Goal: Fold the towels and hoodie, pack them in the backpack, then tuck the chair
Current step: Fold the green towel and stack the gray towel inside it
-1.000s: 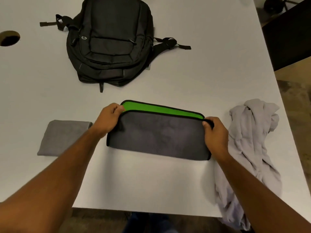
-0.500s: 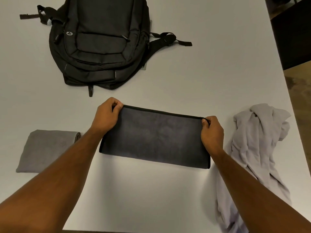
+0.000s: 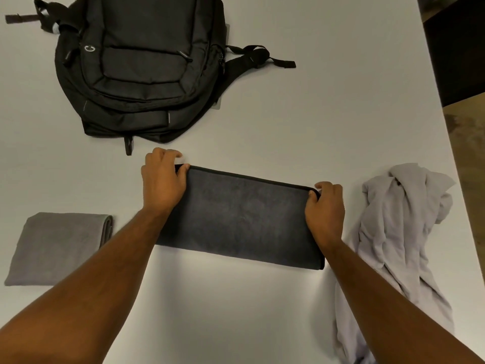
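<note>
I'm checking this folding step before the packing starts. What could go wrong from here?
1. The left hand and right hand pinch only the far corners of the dark towel; on release, the top layer may slip out of line.
2. The hoodie lies crumpled at the table's right edge, partly hanging over, and might slide off.
3. The backpack looks zipped shut, so packing may need a free hand.

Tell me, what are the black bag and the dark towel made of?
The backpack looks like woven synthetic fabric, maybe nylon: smooth, faintly shiny, with stitched seams. The dark towel looks like soft microfibre or fleece: a matte, fuzzy, mottled surface with a sewn black edge. Both are guesses from looks alone.
</note>
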`<state>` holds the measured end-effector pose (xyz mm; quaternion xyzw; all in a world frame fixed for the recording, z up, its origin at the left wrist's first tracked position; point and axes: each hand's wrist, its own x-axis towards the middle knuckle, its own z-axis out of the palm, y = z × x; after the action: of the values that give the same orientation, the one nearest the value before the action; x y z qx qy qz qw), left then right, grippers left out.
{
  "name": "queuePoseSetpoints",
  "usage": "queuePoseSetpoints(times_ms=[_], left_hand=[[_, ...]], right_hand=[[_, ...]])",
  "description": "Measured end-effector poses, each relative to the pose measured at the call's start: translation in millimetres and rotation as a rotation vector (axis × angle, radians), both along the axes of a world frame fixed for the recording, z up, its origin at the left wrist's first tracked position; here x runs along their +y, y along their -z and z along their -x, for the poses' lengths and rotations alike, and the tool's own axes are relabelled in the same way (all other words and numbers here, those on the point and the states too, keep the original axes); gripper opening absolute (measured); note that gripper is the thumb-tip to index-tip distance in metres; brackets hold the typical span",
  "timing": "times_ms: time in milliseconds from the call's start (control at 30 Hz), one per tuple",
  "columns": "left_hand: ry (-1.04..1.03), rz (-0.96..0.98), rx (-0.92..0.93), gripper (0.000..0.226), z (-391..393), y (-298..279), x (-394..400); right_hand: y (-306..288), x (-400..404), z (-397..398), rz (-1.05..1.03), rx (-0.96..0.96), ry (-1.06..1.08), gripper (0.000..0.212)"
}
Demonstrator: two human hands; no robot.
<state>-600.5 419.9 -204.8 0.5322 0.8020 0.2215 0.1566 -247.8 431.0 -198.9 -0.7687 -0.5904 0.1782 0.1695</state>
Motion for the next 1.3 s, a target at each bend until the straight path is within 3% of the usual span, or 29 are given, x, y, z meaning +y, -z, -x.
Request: queuePoseSetpoints(times_ms=[100,200,367,533,767,1133,1300], left_hand=[[0.002,-0.146,0.066,0.033,-22,-10,-10],[0.187,-0.201,0.083,0.033,-59,-13,-24],[0.5,-0.118,0.099,0.041,-102,10,-53],[0.546,0.097,0.22,0.064,-74,31,-61],[0.306,0.173,0.212,0.074,-26,33,-58],[0.162,0.188,0.184,0.076,-30,31,-90],[0.095,0.203,0.178,0.076,-40,31,-116]], right_hand=[[-2,-5,21,-0.115,-0.123,-0.056,0.032],[0,-22,59,-0.181,-0.157,-0.268,0.036],[18,-62,115,-0.045,-0.143,-0.546,0.052],[31,-65,102,0.044,-0.25,-0.588,0.063],[31,-56,41,0.074,-0.27,-0.476,0.068],[30,-51,-5,0.062,-0.249,-0.425,0.068],[19,-70,-6,0.05,-0.197,-0.153,0.072]])
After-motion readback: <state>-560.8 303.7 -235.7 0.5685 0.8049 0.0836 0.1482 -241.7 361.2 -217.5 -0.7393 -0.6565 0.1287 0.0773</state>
